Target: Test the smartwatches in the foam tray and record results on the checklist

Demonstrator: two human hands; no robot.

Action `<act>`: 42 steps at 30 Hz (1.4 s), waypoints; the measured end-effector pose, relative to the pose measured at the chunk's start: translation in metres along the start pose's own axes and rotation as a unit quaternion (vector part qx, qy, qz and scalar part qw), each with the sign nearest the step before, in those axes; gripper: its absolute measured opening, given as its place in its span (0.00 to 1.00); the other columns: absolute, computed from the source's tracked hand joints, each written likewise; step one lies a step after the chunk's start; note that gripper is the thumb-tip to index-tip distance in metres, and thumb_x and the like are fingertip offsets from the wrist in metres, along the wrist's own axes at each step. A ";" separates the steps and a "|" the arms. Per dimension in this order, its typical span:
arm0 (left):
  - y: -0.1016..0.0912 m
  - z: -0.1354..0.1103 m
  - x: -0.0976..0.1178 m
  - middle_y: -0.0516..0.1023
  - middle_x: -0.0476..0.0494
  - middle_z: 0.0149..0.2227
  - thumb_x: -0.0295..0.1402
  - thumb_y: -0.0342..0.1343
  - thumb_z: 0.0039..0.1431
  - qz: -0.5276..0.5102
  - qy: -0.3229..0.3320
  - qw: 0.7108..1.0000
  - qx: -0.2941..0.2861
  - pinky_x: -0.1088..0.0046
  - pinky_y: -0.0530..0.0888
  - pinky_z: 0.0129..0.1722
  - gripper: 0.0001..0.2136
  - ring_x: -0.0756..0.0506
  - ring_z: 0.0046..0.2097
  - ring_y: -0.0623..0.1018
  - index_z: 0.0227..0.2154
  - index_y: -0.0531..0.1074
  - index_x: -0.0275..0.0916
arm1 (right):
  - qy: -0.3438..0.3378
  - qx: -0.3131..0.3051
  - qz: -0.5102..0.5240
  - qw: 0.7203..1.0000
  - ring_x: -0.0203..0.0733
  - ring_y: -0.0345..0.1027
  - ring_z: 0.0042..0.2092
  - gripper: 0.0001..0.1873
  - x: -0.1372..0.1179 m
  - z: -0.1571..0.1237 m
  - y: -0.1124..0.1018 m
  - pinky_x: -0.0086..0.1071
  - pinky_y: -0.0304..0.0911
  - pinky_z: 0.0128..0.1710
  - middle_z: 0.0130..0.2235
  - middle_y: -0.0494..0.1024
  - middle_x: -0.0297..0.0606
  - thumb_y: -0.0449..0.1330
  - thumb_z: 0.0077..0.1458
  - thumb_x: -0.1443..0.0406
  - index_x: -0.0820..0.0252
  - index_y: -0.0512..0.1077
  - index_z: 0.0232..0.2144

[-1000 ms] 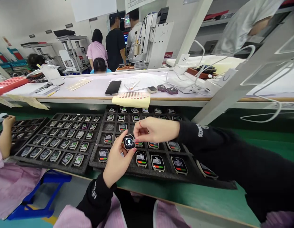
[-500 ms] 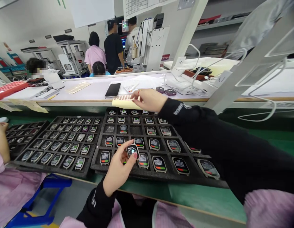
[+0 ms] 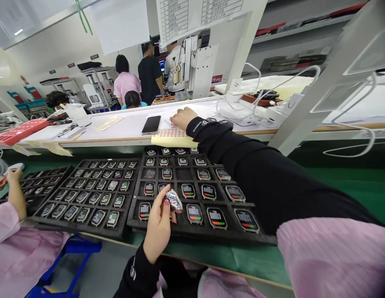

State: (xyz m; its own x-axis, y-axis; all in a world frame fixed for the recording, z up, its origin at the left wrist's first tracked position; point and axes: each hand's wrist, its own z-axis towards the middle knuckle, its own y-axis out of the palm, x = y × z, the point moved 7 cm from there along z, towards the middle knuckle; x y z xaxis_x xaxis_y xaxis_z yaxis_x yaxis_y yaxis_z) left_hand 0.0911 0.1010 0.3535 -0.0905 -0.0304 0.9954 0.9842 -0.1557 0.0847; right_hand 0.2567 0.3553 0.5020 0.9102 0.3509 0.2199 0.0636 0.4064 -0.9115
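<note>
My left hand (image 3: 159, 225) is closed around a small smartwatch body (image 3: 174, 200) and holds it tilted above the near edge of a black foam tray (image 3: 134, 219). That tray holds several watch bodies with lit screens. My right hand (image 3: 182, 117) reaches far forward onto the white shelf (image 3: 117, 124). It rests past a yellow sheet of red dot stickers (image 3: 175, 138) with its fingers curled down onto papers. Whether they hold anything is hidden.
A second black tray of watches (image 3: 86, 194) lies to the left, and a co-worker's arm in a pink sleeve (image 3: 12, 198) is at a third tray. A phone (image 3: 151, 124), cables and a white slanted post (image 3: 313, 95) stand on the shelf. People stand by machines behind.
My right hand has left the watch and gone forward, over the sticker sheet, onto the shelf. My left hand has lowered the watch toward the tray's near edge and tilted it.
</note>
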 end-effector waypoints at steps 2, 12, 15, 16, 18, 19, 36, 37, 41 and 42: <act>0.001 -0.003 0.000 0.77 0.42 0.42 0.50 0.59 0.63 -0.010 -0.007 1.000 -0.009 0.75 0.73 0.38 0.32 0.50 0.37 0.75 0.65 0.62 0.41 | -0.005 0.020 0.013 1.000 0.56 0.68 0.51 0.18 -0.006 -0.008 -0.010 0.44 0.56 0.47 0.47 0.79 0.58 0.47 0.65 0.75 0.70 0.73 0.50; 0.069 -0.052 -0.039 0.73 0.41 0.46 0.45 0.76 0.41 0.034 -0.081 0.912 -0.400 0.71 0.77 0.42 0.38 0.50 0.36 0.74 0.59 0.73 0.47 | -0.040 0.284 0.311 0.906 0.35 0.63 0.26 0.03 -0.035 -0.217 -0.126 0.31 0.62 0.26 0.29 0.70 0.32 0.62 0.56 0.69 0.57 0.71 0.30; 0.091 -0.063 -0.066 0.74 0.42 0.45 0.48 0.76 0.39 -0.005 -0.151 0.871 -0.467 0.68 0.76 0.47 0.42 0.49 0.38 0.75 0.60 0.72 0.46 | 0.089 0.237 0.520 0.816 0.35 0.66 0.18 0.06 -0.020 -0.293 -0.120 0.27 0.61 0.16 0.24 0.71 0.30 0.65 0.60 0.68 0.53 0.70 0.35; 0.096 -0.065 -0.075 0.75 0.42 0.45 0.48 0.76 0.39 -0.002 -0.168 0.863 -0.478 0.67 0.75 0.49 0.42 0.48 0.39 0.76 0.60 0.72 0.45 | 0.133 0.191 0.574 0.785 0.40 0.71 0.21 0.04 -0.018 -0.314 -0.108 0.30 0.67 0.19 0.24 0.74 0.33 0.65 0.63 0.64 0.51 0.73 0.40; 0.106 -0.069 -0.092 0.76 0.42 0.46 0.48 0.75 0.40 0.029 -0.186 0.852 -0.489 0.66 0.76 0.48 0.41 0.47 0.40 0.77 0.60 0.72 0.45 | 0.184 0.156 0.656 0.715 0.46 0.73 0.22 0.12 -0.015 -0.355 -0.086 0.36 0.71 0.20 0.21 0.72 0.33 0.64 0.64 0.56 0.44 0.74 0.50; 0.110 -0.070 -0.101 0.77 0.41 0.47 0.47 0.75 0.41 0.056 -0.182 0.851 -0.490 0.65 0.76 0.48 0.40 0.46 0.40 0.77 0.59 0.72 0.44 | 0.209 0.148 0.683 0.684 0.48 0.74 0.22 0.15 -0.015 -0.374 -0.072 0.37 0.71 0.20 0.20 0.72 0.34 0.63 0.64 0.53 0.41 0.74 0.52; 0.107 -0.059 -0.131 0.78 0.39 0.51 0.40 0.69 0.55 0.485 0.081 0.851 -0.182 0.53 0.73 0.57 0.21 0.35 0.55 0.76 0.51 0.76 0.42 | 0.407 0.036 0.662 0.628 0.41 0.69 0.17 0.24 -0.101 -0.443 0.110 0.31 0.68 0.17 0.18 0.76 0.38 0.65 0.55 0.47 0.60 0.72 0.23; 0.107 -0.058 -0.131 0.78 0.39 0.50 0.41 0.69 0.55 0.488 0.086 0.849 -0.183 0.53 0.73 0.57 0.21 0.35 0.55 0.76 0.50 0.77 0.41 | 0.407 0.042 0.647 0.644 0.39 0.66 0.16 0.22 -0.102 -0.440 0.112 0.29 0.64 0.15 0.16 0.73 0.37 0.66 0.54 0.49 0.59 0.70 0.20; 0.110 -0.059 -0.129 0.80 0.39 0.47 0.42 0.68 0.55 0.487 0.094 0.847 -0.190 0.53 0.71 0.59 0.20 0.36 0.53 0.77 0.49 0.77 0.41 | 0.399 0.089 0.579 0.705 0.34 0.60 0.17 0.21 -0.105 -0.435 0.114 0.27 0.56 0.16 0.14 0.70 0.34 0.64 0.54 0.58 0.57 0.65 0.14; 0.110 -0.060 -0.129 0.80 0.40 0.46 0.42 0.68 0.55 0.489 0.085 0.847 -0.193 0.53 0.71 0.60 0.19 0.36 0.52 0.78 0.48 0.77 0.41 | 0.399 0.104 0.562 0.717 0.34 0.60 0.17 0.21 -0.104 -0.435 0.112 0.27 0.57 0.18 0.15 0.70 0.34 0.63 0.54 0.59 0.57 0.64 0.14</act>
State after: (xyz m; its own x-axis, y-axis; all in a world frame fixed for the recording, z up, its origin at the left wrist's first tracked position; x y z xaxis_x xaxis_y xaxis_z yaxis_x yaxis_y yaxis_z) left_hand 0.2019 0.0290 0.2314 0.6847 -0.4685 0.5584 0.4814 -0.2846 -0.8290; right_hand 0.3468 -0.0027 0.2257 0.2894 -0.0057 -0.9572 -0.8805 0.3907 -0.2685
